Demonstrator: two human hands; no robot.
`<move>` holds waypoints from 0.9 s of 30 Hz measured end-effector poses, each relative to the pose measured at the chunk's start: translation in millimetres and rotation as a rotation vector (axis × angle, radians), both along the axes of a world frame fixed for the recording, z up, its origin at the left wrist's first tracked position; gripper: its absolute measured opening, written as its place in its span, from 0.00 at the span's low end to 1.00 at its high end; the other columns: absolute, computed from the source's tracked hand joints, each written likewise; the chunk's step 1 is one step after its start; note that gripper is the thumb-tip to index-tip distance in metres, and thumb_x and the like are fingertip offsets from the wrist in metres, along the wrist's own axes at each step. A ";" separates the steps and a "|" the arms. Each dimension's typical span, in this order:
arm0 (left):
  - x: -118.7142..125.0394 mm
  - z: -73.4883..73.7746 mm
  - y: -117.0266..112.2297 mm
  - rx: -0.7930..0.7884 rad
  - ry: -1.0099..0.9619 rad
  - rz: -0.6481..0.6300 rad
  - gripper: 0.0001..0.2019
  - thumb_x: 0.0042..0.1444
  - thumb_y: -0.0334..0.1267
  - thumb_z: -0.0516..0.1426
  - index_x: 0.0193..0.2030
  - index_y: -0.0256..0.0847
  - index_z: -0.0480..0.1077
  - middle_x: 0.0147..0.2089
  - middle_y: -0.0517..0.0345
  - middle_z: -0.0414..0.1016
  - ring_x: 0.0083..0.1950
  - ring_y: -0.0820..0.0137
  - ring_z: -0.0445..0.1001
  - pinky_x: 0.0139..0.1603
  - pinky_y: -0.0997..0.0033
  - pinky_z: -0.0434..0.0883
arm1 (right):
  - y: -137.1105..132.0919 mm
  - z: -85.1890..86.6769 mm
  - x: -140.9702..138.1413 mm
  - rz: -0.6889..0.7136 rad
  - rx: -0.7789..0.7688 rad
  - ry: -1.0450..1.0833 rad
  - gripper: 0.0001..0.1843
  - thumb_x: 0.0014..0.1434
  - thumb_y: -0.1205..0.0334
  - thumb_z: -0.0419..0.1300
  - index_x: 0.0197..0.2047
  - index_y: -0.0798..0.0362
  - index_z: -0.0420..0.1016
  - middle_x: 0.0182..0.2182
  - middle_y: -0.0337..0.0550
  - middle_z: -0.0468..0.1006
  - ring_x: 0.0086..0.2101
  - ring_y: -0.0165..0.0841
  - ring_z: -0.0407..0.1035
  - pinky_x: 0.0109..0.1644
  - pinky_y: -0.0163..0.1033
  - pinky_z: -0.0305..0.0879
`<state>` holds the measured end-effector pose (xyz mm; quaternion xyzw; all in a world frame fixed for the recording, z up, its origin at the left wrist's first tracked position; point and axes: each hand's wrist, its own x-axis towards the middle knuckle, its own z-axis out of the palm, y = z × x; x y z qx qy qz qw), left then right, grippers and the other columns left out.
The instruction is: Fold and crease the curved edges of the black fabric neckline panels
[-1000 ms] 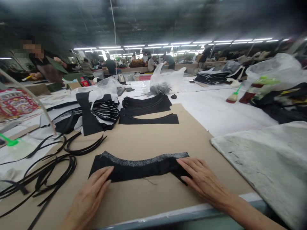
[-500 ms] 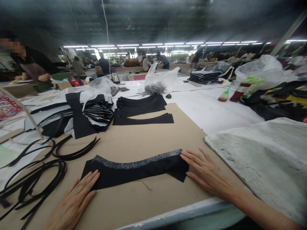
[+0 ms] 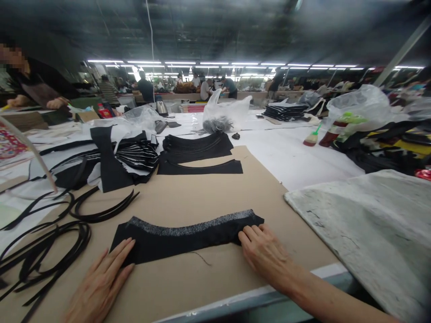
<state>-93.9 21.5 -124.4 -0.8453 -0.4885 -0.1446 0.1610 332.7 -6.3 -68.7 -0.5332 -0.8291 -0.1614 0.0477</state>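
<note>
A curved black fabric piece (image 3: 182, 246) with a speckled grey strip along its upper edge lies in front of me on brown board. My left hand (image 3: 103, 280) rests flat on its left end, fingers stretched out. At the other end, my right hand (image 3: 266, 251) has its fingers curled down onto the lower right corner, gripping the cloth; the fingertips are partly hidden. Just below the piece lies a loose thread (image 3: 202, 258). Beyond it are another curved black piece (image 3: 202, 168) and a stack of similar black pieces (image 3: 198, 146).
Coiled black strips (image 3: 57, 251) lie at left, near a bundle of black and white pieces (image 3: 134, 157). A grey-white padded board (image 3: 367, 224) is at right. Farther back stand a plastic bag (image 3: 225, 110) and a small green-tipped bottle (image 3: 312, 137). A co-worker (image 3: 40, 85) stands at far left.
My right hand has moved left and down from the right edge of the fabric, and its spread fingers have curled onto the corner. My left hand stays flat in place.
</note>
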 end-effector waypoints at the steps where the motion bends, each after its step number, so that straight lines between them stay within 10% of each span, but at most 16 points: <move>1: -0.2 -0.3 0.0 -0.004 -0.004 -0.008 0.29 0.65 0.53 0.42 0.70 0.47 0.45 0.65 0.56 0.65 0.62 0.65 0.68 0.70 0.58 0.54 | 0.3 -0.7 0.5 0.001 0.007 -0.052 0.12 0.52 0.78 0.54 0.33 0.51 0.65 0.29 0.41 0.68 0.30 0.38 0.61 0.41 0.46 0.54; 12: 0.8 2.2 0.1 0.069 -0.019 -0.076 0.28 0.65 0.53 0.44 0.68 0.45 0.53 0.64 0.56 0.66 0.61 0.66 0.69 0.70 0.61 0.53 | 7.9 3.6 22.8 0.111 -0.036 0.068 0.14 0.52 0.81 0.50 0.33 0.51 0.64 0.30 0.40 0.69 0.31 0.37 0.62 0.41 0.44 0.55; 17: -7.3 -12.7 0.9 0.000 -0.024 -0.050 0.28 0.65 0.52 0.45 0.69 0.46 0.51 0.67 0.56 0.62 0.64 0.64 0.65 0.72 0.58 0.49 | -2.2 24.2 32.4 -0.081 -0.167 0.273 0.08 0.60 0.68 0.56 0.43 0.52 0.67 0.39 0.44 0.72 0.39 0.38 0.66 0.43 0.42 0.56; 27: -13.9 -21.5 3.4 -0.020 -0.032 -0.035 0.28 0.65 0.52 0.44 0.69 0.46 0.50 0.68 0.54 0.60 0.65 0.61 0.64 0.70 0.55 0.54 | -10.1 13.5 30.1 0.146 -0.159 -0.073 0.14 0.52 0.81 0.52 0.32 0.51 0.63 0.29 0.39 0.67 0.30 0.36 0.62 0.40 0.42 0.56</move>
